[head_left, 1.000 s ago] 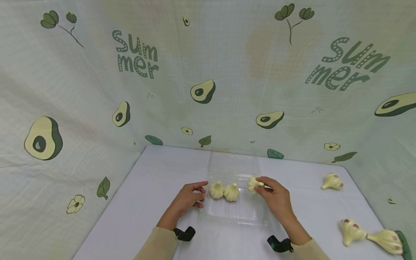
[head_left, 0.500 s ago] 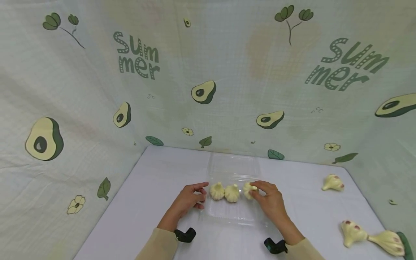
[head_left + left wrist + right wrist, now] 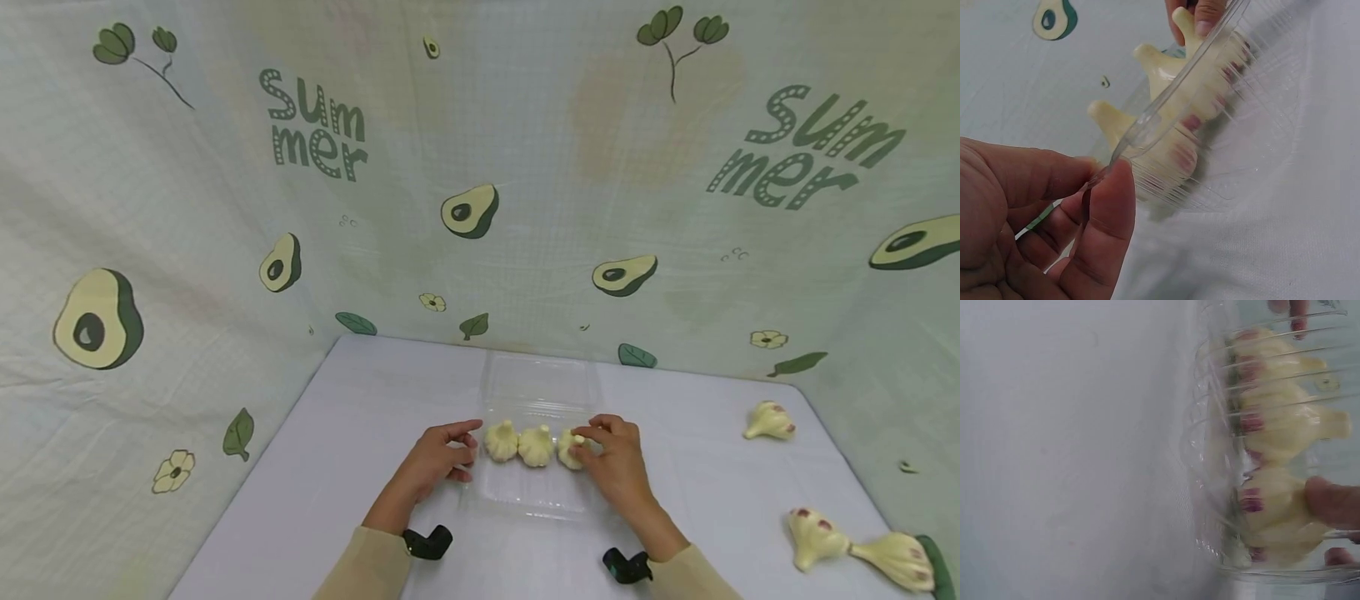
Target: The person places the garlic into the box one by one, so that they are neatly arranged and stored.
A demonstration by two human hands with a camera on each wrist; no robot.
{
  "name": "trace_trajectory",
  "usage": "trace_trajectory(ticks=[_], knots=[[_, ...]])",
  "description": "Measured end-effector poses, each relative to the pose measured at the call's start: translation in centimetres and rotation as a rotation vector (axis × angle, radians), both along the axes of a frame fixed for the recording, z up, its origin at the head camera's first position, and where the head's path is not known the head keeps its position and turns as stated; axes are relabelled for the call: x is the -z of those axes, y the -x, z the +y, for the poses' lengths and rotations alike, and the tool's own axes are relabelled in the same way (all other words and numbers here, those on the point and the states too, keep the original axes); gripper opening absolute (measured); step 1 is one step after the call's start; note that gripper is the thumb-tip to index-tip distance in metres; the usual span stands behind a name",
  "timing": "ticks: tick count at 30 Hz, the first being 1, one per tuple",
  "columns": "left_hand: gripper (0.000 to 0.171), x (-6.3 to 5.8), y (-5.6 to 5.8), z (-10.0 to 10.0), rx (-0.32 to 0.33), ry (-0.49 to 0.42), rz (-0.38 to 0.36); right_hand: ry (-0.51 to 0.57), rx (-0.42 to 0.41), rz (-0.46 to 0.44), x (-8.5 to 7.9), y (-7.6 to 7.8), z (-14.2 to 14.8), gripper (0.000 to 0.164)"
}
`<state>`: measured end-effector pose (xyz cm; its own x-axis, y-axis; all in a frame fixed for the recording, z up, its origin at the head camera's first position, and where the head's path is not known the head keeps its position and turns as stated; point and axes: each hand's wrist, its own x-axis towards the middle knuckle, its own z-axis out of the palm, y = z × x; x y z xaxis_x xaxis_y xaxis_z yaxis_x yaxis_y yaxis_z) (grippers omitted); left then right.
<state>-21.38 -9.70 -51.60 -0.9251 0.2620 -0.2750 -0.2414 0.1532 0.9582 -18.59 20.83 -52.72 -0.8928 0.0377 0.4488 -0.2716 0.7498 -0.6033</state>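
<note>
The right hand (image 3: 617, 462) pinches the garlic bulb (image 3: 566, 450) rightmost inside the clear clamshell (image 3: 517, 492), whose flimsy, likely flexing rim the left hand (image 3: 438, 454) pinches. The bulb looks light, firm, smooth; best held near its stem.

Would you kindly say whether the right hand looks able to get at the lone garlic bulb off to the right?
Probably not without letting go: the right hand pinches another garlic bulb inside the clear plastic container. Otherwise the way looks free, with nothing visible between container and lone garlic bulb.
</note>
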Motion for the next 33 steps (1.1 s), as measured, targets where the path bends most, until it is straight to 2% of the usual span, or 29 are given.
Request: trace_trajectory(ticks=[8, 15, 28, 33], knots=[[0.056, -0.05, 0.06, 0.06, 0.004, 0.004, 0.000, -0.013, 0.005, -0.048, -0.40, 0.03, 0.13, 0.026], [0.056, 0.01, -0.04, -0.14, 0.007, -0.002, 0.000, -0.087, 0.000, -0.123, -0.84, -0.43, 0.24, 0.039], [0.056, 0.07, 0.00, 0.19, -0.013, 0.001, -0.013, -0.085, -0.037, 0.004, -0.21, -0.09, 0.16, 0.031], [0.056, 0.22, 0.04, 0.22, -0.017, 0.008, -0.016, -0.067, -0.032, -0.023, -0.20, -0.12, 0.21, 0.037]])
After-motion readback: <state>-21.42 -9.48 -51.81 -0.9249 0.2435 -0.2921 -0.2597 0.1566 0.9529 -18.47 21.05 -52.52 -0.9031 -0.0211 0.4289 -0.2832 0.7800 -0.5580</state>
